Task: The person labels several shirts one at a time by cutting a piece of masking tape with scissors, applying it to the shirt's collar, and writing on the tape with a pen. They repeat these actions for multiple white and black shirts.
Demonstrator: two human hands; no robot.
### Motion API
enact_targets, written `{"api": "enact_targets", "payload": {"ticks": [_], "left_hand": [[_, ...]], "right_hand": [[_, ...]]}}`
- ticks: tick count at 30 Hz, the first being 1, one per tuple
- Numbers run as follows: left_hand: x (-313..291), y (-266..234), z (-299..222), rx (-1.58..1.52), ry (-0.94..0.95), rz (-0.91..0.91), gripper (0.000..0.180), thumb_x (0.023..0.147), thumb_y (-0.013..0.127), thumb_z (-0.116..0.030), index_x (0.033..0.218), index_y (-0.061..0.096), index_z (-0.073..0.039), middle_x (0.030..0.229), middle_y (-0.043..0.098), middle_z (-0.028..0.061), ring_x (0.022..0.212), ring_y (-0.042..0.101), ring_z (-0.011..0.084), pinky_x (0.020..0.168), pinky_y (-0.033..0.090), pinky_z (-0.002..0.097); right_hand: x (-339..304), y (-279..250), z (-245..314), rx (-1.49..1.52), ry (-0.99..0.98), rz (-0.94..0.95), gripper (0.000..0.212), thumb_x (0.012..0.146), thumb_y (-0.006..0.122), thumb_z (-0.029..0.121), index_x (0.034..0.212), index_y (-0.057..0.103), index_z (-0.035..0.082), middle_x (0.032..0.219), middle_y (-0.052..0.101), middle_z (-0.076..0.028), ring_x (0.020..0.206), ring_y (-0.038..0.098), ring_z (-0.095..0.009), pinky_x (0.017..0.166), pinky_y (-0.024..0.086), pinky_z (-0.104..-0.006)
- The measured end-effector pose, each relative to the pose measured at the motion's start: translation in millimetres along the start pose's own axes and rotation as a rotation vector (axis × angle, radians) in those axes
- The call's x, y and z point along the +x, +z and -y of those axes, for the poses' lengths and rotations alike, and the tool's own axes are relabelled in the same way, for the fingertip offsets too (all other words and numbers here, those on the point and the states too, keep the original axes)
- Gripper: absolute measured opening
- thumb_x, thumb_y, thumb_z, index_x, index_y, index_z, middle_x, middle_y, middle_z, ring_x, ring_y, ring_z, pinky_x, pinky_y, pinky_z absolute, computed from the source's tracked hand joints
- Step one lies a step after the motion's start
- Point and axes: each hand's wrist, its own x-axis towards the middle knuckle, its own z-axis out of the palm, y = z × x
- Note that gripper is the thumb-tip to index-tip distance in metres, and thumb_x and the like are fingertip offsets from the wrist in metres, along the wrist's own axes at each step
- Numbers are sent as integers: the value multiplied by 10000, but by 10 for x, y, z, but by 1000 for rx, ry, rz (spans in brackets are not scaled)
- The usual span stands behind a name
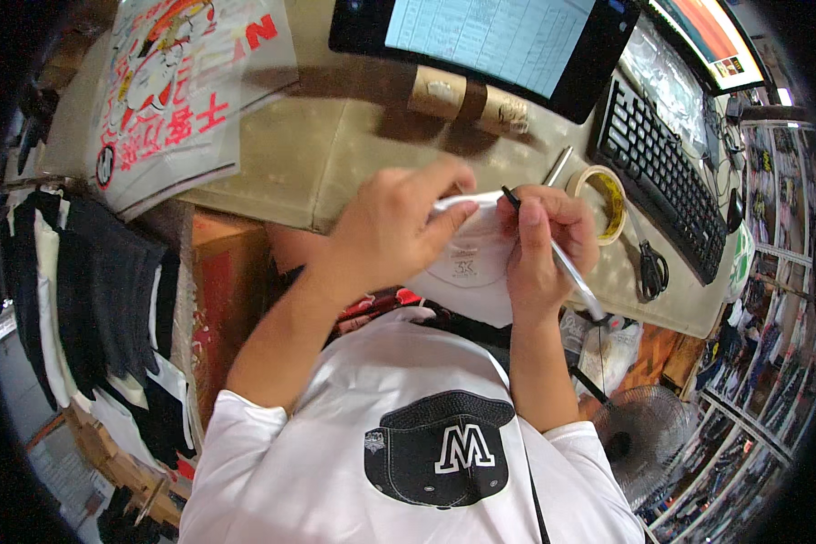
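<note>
A white cloth garment [477, 283] with a small grey printed label is stretched in front of my chest between my hands. My left hand [399, 222], somewhat blurred, is closed at the garment's upper left edge, its thumb over the cloth and its index finger raised apart. My right hand [551, 238] pinches the garment's right edge and also holds a slender, pale pen-like tool [573, 276] with a black tip. That tool slants across the palm, black tip up beside the thumb. Its exact kind cannot be made out.
Beyond my hands, the desk [281, 159] carries a tablet-like screen [490, 36], a tape roll [598, 205], black-handled scissors [651, 270], a keyboard [662, 172] and a printed plastic bag [168, 100]. Dark clothes [91, 299] hang at left; a fan [639, 440] stands at right.
</note>
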Motion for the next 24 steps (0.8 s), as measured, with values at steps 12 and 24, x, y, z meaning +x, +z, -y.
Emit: {"api": "enact_targets", "payload": {"ticks": [12,24], "left_hand": [[-32,7,90,-93,29,-44,193,909,626,-123,1029,516,-18,806,571,92,720,589,174,636,472,301],[-15,0,114,-52,78,-65,175,897,632,-106,998,522,-16,807,578,96,708,592,179,617,470,302]], "right_hand": [[48,27,-28,-441,-142,89,308,754,732,-31,606,470,34,597,620,-83,462,529,-103,441,395,-227],[72,49,-49,-486,-152,103,323,744,738,-35,603,457,41,595,614,-86,447,500,-113,429,385,-239]]}}
